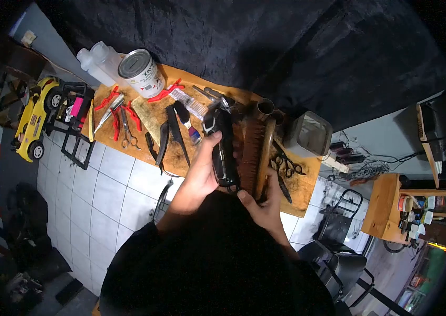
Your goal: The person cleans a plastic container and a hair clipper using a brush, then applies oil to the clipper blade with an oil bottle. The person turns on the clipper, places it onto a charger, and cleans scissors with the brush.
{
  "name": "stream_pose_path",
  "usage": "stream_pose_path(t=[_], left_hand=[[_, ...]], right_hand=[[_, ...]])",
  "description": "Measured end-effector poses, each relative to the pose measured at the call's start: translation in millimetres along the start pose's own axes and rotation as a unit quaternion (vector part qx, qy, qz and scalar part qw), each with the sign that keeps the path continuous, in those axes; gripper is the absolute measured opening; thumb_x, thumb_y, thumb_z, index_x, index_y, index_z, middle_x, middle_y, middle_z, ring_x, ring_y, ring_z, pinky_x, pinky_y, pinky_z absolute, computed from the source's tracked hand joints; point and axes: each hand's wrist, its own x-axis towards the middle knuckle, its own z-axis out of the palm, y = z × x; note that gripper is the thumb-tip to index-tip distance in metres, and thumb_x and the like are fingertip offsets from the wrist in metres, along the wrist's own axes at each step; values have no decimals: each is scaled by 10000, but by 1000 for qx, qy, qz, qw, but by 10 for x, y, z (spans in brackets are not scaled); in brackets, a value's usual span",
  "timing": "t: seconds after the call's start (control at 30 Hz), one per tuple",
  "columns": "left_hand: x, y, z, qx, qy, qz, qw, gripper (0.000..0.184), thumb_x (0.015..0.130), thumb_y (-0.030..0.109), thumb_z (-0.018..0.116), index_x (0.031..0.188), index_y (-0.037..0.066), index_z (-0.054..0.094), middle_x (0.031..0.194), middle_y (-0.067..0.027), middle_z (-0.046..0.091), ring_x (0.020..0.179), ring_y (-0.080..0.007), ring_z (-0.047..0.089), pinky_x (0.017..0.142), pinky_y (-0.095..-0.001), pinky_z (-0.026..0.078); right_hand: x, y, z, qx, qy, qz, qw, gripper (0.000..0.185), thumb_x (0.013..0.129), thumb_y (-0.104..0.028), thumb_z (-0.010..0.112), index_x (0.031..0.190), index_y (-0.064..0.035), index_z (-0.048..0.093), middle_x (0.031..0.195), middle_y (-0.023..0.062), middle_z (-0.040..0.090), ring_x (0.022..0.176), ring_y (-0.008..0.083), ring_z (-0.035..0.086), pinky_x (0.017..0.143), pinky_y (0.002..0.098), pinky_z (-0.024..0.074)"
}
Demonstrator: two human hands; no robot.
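My left hand (200, 171) is wrapped round a black hair clipper (224, 152), its thumb along the clipper's side and the metal head pointing away from me. Just to the right, my right hand (266, 206) grips a wooden-backed brush (265, 158) at its near end. Its brown bristles (249, 155) face the clipper; whether they touch it I cannot tell. Both tools are held above the wooden table (178, 160). Left of the clipper lie black combs (163, 142) and a small brush with a coloured handle (194, 134).
Scissors (128, 138), red clips (134, 117), a labelled can (142, 73) and plastic bottles (104, 60) stand or lie at the table's left. At the right are black scissors (288, 166) and a clear container (309, 135). A black chair (333, 263) stands at lower right.
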Motion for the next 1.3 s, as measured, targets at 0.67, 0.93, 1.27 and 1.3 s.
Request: stream_pose_path(t=[0.67,0.93,1.27,1.3], left_hand=[[-27,98,-77,221,1,54,974,332,984,321,471,1114,28,559,895,-76,656,740,-185,654,643,-316,540],[-137,127,-35,158,-150,-74,973,421,1002,406,406,1178,40,516,852,-133,644,565,-178,615,506,-258,515],[-163,271,-82,59,-115,-120,984,480,963,545,396,1083,102,536,790,-155,617,477,-184,554,403,-273,455],[-212,265,-13,59,-99,-144,983,445,982,498,391,1051,78,519,749,-150,601,463,-174,550,398,-265,452]], right_hand=[[-158,-8,-105,-66,-84,88,990,540,882,-97,646,1370,6,439,1295,195,550,1214,233,516,1027,337,369],[226,-238,-242,49,118,38,991,582,940,-127,542,1452,-9,292,819,27,557,532,36,448,456,186,371],[-35,25,-291,-103,-39,35,993,588,878,-90,656,1388,39,392,1293,187,551,1147,223,541,996,322,393],[-8,6,-282,-103,-19,24,994,581,880,-84,650,1384,47,393,1313,194,535,1194,223,508,1020,323,367]])
